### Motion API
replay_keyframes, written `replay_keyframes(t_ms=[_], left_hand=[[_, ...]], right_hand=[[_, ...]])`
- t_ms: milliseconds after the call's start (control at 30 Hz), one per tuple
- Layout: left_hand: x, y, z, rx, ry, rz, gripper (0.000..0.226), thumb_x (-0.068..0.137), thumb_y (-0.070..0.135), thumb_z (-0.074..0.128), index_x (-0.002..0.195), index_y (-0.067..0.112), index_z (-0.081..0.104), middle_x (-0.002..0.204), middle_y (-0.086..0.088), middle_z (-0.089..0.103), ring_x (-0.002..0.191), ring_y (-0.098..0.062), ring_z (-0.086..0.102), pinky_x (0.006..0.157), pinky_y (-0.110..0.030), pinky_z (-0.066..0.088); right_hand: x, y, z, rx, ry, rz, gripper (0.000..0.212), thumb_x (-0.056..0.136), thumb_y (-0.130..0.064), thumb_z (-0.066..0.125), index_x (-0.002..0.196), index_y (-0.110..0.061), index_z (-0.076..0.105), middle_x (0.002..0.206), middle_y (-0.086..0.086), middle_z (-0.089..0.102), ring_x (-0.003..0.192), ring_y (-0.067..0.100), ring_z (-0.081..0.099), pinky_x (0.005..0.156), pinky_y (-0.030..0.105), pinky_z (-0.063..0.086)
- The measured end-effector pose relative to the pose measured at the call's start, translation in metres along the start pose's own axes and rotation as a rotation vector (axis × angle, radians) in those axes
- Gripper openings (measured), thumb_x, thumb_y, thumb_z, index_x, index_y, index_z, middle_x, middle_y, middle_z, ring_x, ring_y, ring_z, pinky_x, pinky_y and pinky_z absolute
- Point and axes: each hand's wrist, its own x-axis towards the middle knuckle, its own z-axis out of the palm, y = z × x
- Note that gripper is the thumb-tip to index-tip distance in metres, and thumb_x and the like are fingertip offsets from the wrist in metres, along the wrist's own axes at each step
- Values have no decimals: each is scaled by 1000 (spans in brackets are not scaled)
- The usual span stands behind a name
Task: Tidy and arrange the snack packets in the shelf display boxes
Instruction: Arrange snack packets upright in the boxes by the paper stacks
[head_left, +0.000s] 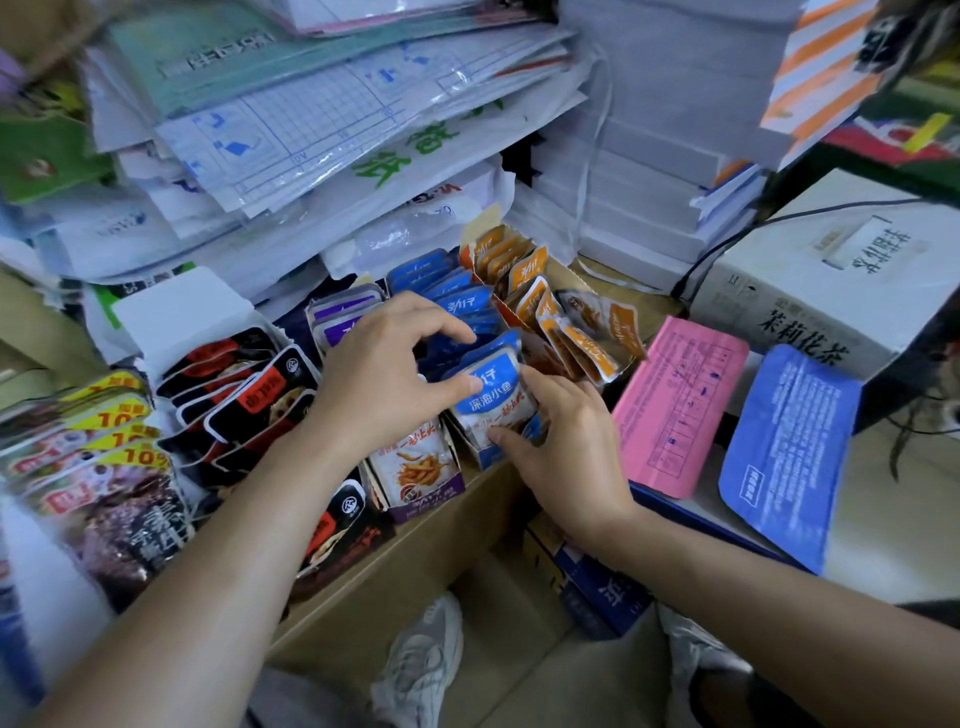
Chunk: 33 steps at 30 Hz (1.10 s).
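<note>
1. two hands are closed on the front blue packet (488, 395): it is pinched by the left hand (384, 374), thumb on its face, fingers curled behind.
2. its right edge is gripped by the right hand (566, 452).
3. the packet is set at the front of the blue display box (491, 458), between the purple box (426, 506) and the orange packets (582, 343).

1. At the upper left I see slanted piles of plastic-wrapped paper sheets (291, 135).
2. To their right is a stack of white paper reams (649, 156).
3. A white carton (831, 270) sits far right, with a black cable (693, 270) running onto it.
4. A pink pad (680, 405) and a blue pad (789, 447) lie side by side below it.
5. A grey sneaker (423, 660) is on the floor.
</note>
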Motion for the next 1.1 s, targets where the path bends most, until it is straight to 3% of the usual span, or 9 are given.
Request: replay_keyframes(t_ms=[167,300,400,533,667,767,867,1000,1100], left_hand=[[1,4,6,47,23,4,23,74,48,82,91,35,73,105,18,58,107,-11,55,85,-46,52],[-1,5,3,19,27,-11,24,69,53,83,77,35,69,103,19,58,102,-6,57,83,-42,52],[-1,3,2,51,37,-14,29,68,59,82,80,36,69,103,19,59,99,-6,58,79,-39,51],[-1,7,5,221,159,-18,40,64,67,75,84,33,70,97,14,54,100,-9,49,71,-31,38],[-3,10,-2,24,-60,21,27,74,47,84,96,39,72,87,17,62,83,-4,59,73,-39,54],[-8,1,-22,-19,-237,8,47,76,25,87,117,42,70,100,21,68,94,-1,62,86,-32,53],[-10,-6,-24,74,-213,2,53,76,19,88,120,43,70,98,23,68,97,-1,61,90,-34,52],[-6,-5,-13,74,-123,42,36,79,16,86,109,33,77,85,22,69,88,-1,64,87,-37,54],[-4,-3,-7,106,-40,68,22,83,19,81,103,28,79,82,21,64,79,5,59,79,-27,52]], right_hand=[[3,-4,-7,202,-20,31,88,86,-28,78,157,-23,27,148,-9,47,135,3,39,110,29,41],[12,-4,-8,301,-52,13,84,86,-20,79,156,-23,33,144,-8,52,132,4,49,101,33,53],[15,-5,-11,269,-35,-35,77,84,-17,80,151,-22,41,132,-8,56,120,3,54,95,24,53],[21,-3,-13,193,-46,-69,68,85,-19,79,146,-21,48,133,-7,56,116,6,57,93,29,56],[17,-1,-12,50,-36,-236,86,88,-12,75,157,-28,27,142,-4,51,115,9,57,94,20,51],[19,2,-14,-25,-72,-254,72,92,-16,71,154,-29,36,143,-5,49,126,6,51,91,11,47],[20,4,-18,-26,-91,-240,66,93,-19,71,150,-27,41,146,-7,49,130,6,48,93,3,35],[20,6,-23,-26,-137,-244,68,92,-15,71,151,-30,40,149,-9,48,135,6,46,99,11,39],[23,10,-29,-49,-136,-249,71,91,-10,72,151,-30,41,149,-10,48,136,3,42,94,-3,30]])
